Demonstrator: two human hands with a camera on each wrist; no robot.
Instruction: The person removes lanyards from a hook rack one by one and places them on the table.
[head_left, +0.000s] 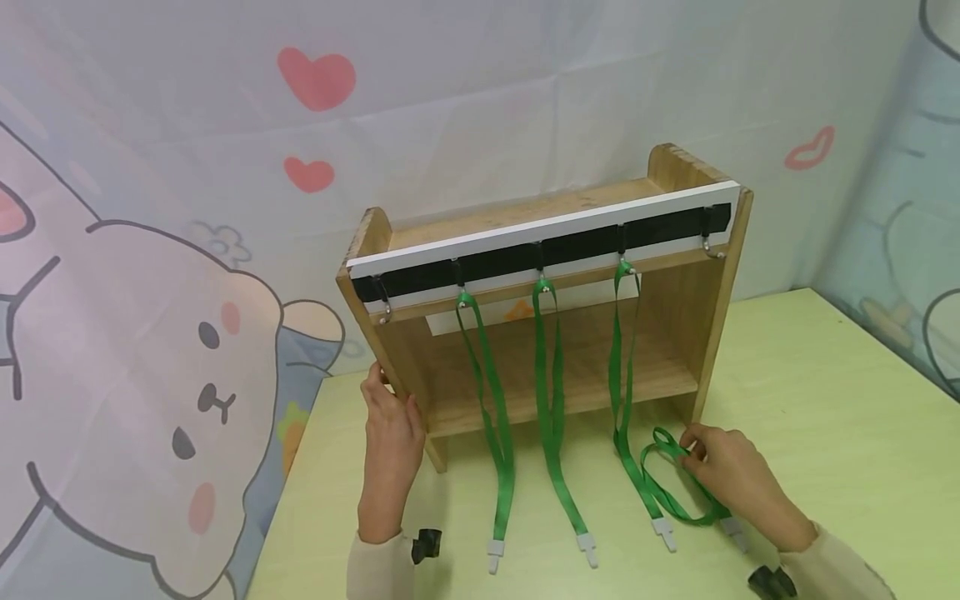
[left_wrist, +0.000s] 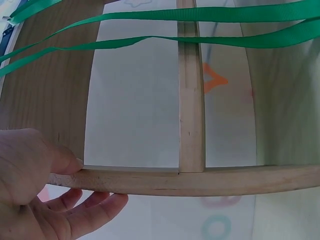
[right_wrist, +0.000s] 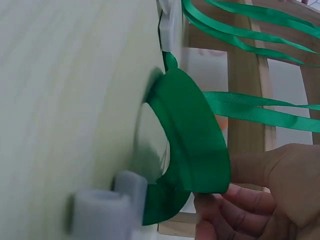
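Observation:
My left hand (head_left: 393,442) grips the left side panel of a small wooden shelf (head_left: 517,212); in the left wrist view the thumb lies over the panel edge (left_wrist: 145,181), fingers beneath. Low by the shelf's right foot, my right hand (head_left: 738,475) pinches a looped green lanyard (right_wrist: 197,132) between thumb and fingers. Its pale plastic clip (head_left: 733,532) lies on the table below that hand. Three other green lanyards hang from hooks on the shelf front: a left one (head_left: 500,450), a middle one (head_left: 551,425) and a right one (head_left: 617,400), their clips on the table.
A white and black hook rail (head_left: 585,248) runs across the shelf's upper front. The far-left hook (head_left: 386,312) and far-right hook (head_left: 708,246) hold nothing. The shelf stands on a pale yellow-green table (head_left: 840,400), before a printed cloth backdrop (head_left: 480,117).

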